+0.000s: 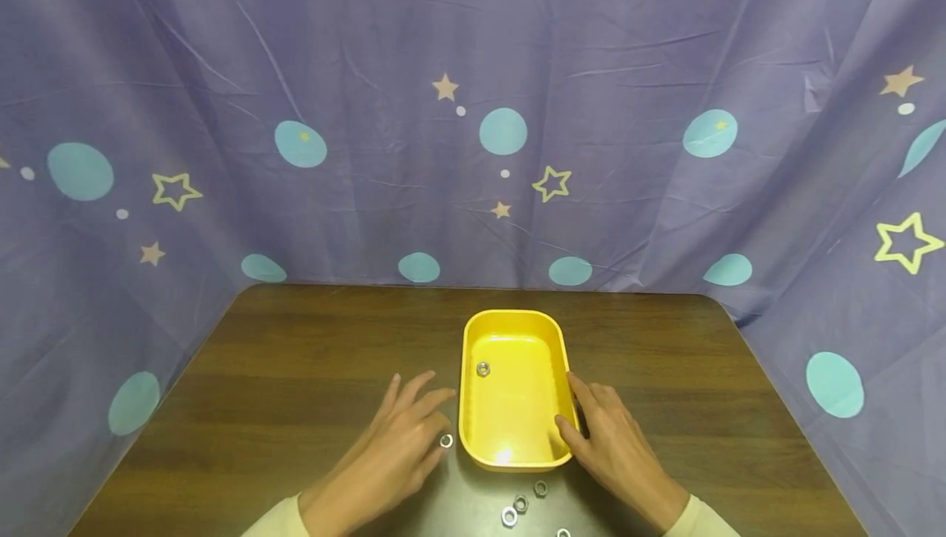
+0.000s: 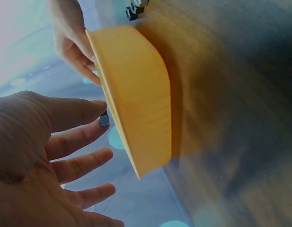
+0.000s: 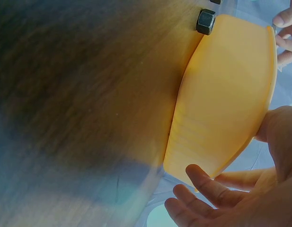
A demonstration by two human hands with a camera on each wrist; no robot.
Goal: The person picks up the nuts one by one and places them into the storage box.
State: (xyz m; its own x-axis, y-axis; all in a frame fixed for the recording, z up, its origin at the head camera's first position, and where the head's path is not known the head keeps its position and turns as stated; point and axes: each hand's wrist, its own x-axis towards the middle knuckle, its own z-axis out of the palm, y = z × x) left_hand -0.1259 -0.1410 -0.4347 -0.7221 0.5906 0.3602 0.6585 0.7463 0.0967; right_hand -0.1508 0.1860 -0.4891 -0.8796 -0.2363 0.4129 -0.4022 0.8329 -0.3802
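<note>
My left hand (image 1: 402,430) pinches a small metal hex nut (image 2: 104,119) between thumb and index finger, just left of the yellow tray (image 1: 473,461). Its other fingers are spread. The nut is above the table, outside the tray's left rim. On the tray's right side, my right hand (image 1: 613,434) holds the rim, thumb over the edge and fingers along the outer wall (image 3: 221,94). Inside the tray, one loose nut (image 1: 484,369) lies near the left wall.
Several more nuts, among them a bright one (image 1: 509,516) and a darker one (image 1: 541,488), lie on the brown wooden table (image 1: 318,356) in front of the tray. A purple curtain (image 1: 369,110) with stars and dots hangs behind and at both sides.
</note>
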